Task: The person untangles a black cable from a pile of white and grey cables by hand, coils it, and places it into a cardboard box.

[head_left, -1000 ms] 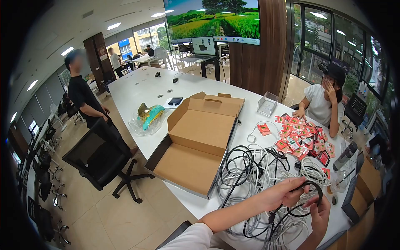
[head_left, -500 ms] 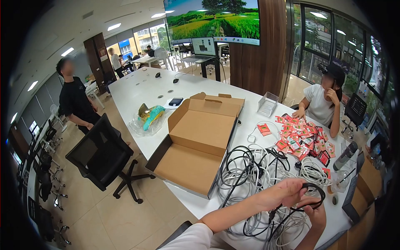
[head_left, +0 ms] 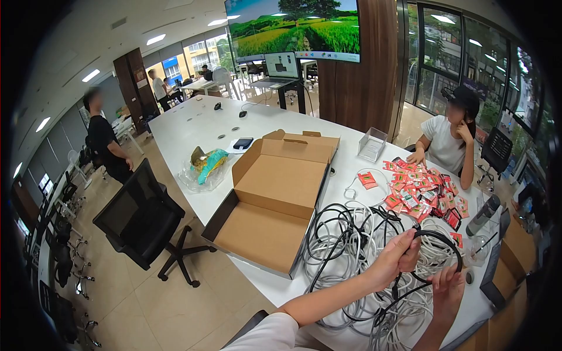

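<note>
My left hand (head_left: 398, 257) is closed round a looped black cable (head_left: 458, 248) above the right part of the table. Lower and to the right, my right hand (head_left: 448, 288) pinches the same loop on its lower side. Beneath both hands lies a tangle of white and grey cables (head_left: 345, 292) with black ones among them. A coil of white cable (head_left: 436, 234) sits just behind the loop. Small red packets (head_left: 418, 190) are heaped beyond the cables.
An open cardboard box (head_left: 263, 234) stands left of the cables. Behind are a clear plastic holder (head_left: 372, 144) and a plastic bag (head_left: 202, 169). A bottle (head_left: 485, 213) stands at right. One person sits across the table; another stands left beyond a black chair (head_left: 140, 216).
My hands have moved slightly apart, and the black loop between them has opened wider. The standing person at left has turned and moved a little. The view has shifted slightly.
</note>
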Available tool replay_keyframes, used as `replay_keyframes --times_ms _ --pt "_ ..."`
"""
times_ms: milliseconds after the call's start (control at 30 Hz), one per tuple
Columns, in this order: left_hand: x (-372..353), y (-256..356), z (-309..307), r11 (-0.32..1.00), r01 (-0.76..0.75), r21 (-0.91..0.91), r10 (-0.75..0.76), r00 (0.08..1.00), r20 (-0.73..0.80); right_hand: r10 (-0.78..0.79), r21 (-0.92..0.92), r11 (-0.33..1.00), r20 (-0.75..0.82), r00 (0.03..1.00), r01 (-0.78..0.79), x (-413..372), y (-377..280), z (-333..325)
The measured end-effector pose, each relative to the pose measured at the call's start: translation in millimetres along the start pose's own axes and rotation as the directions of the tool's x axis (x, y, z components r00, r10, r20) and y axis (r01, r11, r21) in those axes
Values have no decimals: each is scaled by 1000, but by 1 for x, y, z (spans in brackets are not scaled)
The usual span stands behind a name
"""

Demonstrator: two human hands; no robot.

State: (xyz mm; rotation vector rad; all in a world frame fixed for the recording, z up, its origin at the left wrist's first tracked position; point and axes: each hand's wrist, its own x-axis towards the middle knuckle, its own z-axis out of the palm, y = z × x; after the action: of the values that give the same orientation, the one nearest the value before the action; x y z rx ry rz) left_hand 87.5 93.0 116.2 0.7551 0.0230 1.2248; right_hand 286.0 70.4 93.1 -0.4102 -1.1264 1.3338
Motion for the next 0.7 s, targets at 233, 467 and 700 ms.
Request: replay_keyframes --times_ms 233,467,700 --pt "-5 -7 0 965 -176 192 194 978 -77 65 -179 980 -94 993 -81 0 5 17" --pt "0 9 -6 870 -441 219 487 836 -253 449 -442 838 226 865 -320 -4 20 9" --pt "1 27 -3 827 -551 110 562 807 -181 424 -801 594 235 875 -73 -15 32 30"
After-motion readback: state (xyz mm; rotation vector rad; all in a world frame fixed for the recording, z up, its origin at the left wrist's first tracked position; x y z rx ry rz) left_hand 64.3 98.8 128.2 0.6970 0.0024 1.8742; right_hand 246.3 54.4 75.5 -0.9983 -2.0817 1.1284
